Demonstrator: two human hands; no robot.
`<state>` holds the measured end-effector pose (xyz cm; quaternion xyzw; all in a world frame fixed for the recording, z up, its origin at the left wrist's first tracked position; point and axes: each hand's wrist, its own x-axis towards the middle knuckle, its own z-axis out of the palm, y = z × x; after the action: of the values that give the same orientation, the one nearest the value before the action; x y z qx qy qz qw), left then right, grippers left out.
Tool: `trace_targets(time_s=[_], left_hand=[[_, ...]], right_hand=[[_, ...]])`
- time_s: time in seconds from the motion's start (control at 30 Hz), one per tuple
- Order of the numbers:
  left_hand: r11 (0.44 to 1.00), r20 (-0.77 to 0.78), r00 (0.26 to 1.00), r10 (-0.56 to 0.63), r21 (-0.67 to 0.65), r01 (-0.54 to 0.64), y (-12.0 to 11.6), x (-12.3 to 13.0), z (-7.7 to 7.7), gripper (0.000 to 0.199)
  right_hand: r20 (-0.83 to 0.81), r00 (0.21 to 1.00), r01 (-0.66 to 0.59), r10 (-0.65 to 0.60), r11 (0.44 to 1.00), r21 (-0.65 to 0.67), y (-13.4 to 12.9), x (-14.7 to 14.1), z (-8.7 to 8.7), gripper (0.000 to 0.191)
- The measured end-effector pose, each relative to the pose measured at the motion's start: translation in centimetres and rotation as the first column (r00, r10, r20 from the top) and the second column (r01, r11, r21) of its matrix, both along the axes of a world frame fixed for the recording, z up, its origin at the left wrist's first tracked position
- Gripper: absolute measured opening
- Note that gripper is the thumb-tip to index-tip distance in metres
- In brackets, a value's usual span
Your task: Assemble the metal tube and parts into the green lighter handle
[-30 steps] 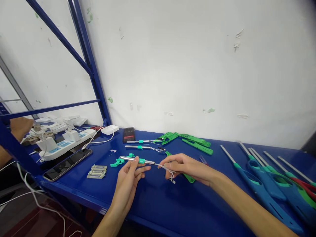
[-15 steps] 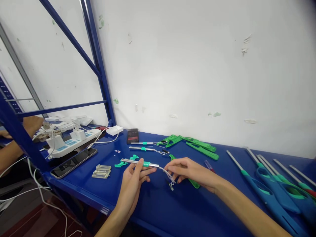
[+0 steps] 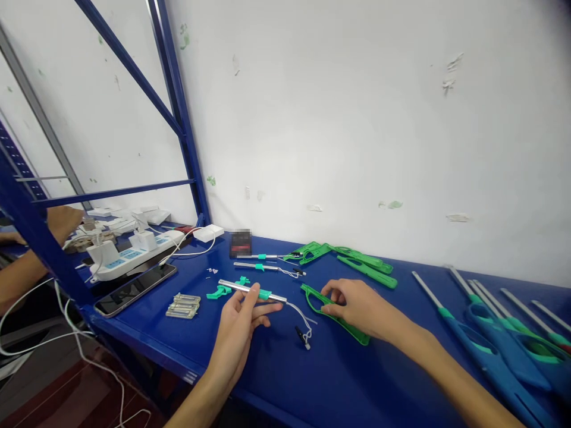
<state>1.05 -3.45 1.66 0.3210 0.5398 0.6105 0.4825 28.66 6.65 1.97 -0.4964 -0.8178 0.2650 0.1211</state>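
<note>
My left hand (image 3: 241, 321) pinches a metal lighter tube (image 3: 232, 288) with a teal collar (image 3: 264, 295) around it. White wires (image 3: 298, 311) trail from the tube's right end to a small black piece (image 3: 300, 336) with a white tip. My right hand (image 3: 352, 303) has its thumb and fingers closed on the rim of a green lighter handle shell (image 3: 312, 295), which lies at a slant on the table. Its middle is hidden by that hand. Behind my left hand lie teal plastic parts (image 3: 219, 292). Two similar wired tubes (image 3: 254, 266) rest farther back.
More green shells (image 3: 368, 270) lie along the wall. Blue long-nosed lighters (image 3: 479, 351) spread over the right side. On the left are clear plastic pieces (image 3: 182, 305), a phone (image 3: 136, 289) and a power strip (image 3: 129, 261). Another person's arm (image 3: 24, 273) shows beyond the blue frame (image 3: 57, 261).
My right hand has moved from beside the wires, slightly right, onto the green shell and grips it. The wires now hang free. My left hand keeps the tube nearly in place.
</note>
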Motion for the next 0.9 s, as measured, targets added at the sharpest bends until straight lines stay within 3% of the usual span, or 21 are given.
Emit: trace_targets(time_s=[0.1, 0.3, 0.53, 0.9], left_hand=[[1.0, -0.019, 1.0, -0.013, -0.011, 0.013, 0.0, 0.0, 0.0, 0.04], [0.999, -0.048, 0.998, -0.045, -0.023, 0.044, -0.1, 0.2, 0.0, 0.039], [0.999, -0.044, 0.998, -0.052, -0.011, 0.052, -0.4, 0.2, -0.2, 0.037], [0.996, -0.066, 0.995, -0.077, -0.041, 0.075, -0.4, 0.2, -0.1, 0.038]], right_hand=[[0.02, 0.997, -0.07, 0.071, 0.997, -0.043, -0.9, 0.0, 1.7, 0.03], [-0.114, 0.985, -0.124, 0.128, 0.991, 0.041, -3.7, -1.9, 4.5, 0.03], [-0.178, 0.954, -0.249, 0.242, 0.968, -0.016, -5.2, -3.8, 3.8, 0.029], [-0.288, 0.952, -0.159, 0.1, 0.969, -0.187, -5.2, -3.3, 4.4, 0.032]])
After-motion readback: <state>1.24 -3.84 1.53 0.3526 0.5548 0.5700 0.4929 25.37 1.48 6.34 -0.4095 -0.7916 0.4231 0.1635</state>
